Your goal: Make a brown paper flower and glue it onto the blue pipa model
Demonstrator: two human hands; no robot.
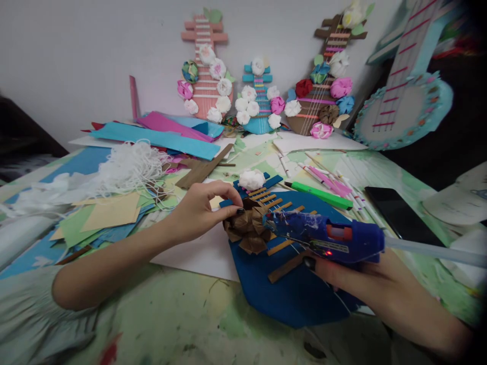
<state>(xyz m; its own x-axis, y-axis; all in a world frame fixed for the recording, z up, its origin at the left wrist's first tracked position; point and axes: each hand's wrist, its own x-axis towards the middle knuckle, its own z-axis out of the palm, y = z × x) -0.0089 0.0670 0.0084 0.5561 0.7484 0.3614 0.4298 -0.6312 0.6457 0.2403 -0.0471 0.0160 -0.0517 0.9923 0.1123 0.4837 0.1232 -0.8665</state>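
Observation:
A blue paper guitar (292,299) with tan strips across it lies flat on the table in front of me. A white paper flower (251,179) sits on its neck. My left hand (201,210) pinches a brown paper flower (247,228) and holds it against the guitar body. My right hand (365,284) grips a blue hot glue gun (331,239). The gun's nozzle points left, close to the brown flower, and a small red light glows on its side.
Three flower-decorated paper guitars (205,76) (258,99) (323,86) lean on the back wall, and a large light-blue one (403,101) leans at the right. Coloured paper sheets (155,137) and white string (129,165) lie at left. A green marker (323,195), pens and a black phone (399,215) lie at right.

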